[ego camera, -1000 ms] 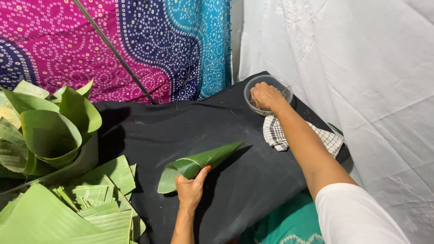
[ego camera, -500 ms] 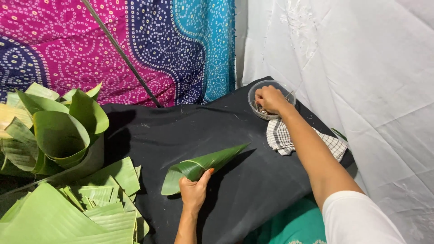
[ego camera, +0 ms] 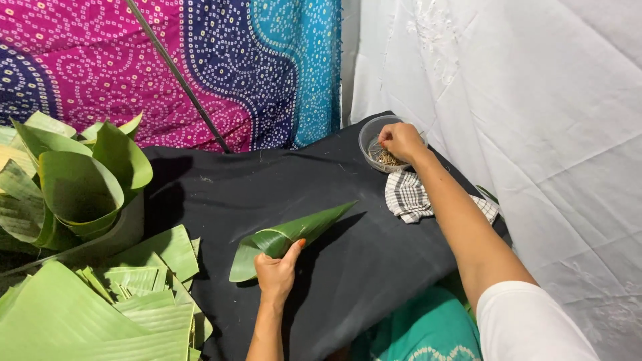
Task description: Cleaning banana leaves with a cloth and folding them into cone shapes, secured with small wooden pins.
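Two hands are working at once over the black tabletop (ego camera: 221, 194). At lower centre of the frame the left hand (ego camera: 276, 271) is closing around the wide end of a leaf cone (ego camera: 294, 230), pinching its overlap so the roll is holding its shape; the cone is lying on the cloth with its tip pointing toward the upper right. At upper right the right hand (ego camera: 401, 142) is reaching into a small clear bowl (ego camera: 370, 137) of thin sticks (ego camera: 386, 159), its fingertips bunching together inside; whether they are gripping a stick is not showing. A checked cloth (ego camera: 408, 196) is lying just below the bowl. At the left edge finished cones (ego camera: 73, 184) are nesting in a stack, and cut leaf pieces (ego camera: 127, 294) are piling up at lower left. Judging by this, the cone is already rolled and not yet pinned, several are looking done, and plenty of leaf is waiting.
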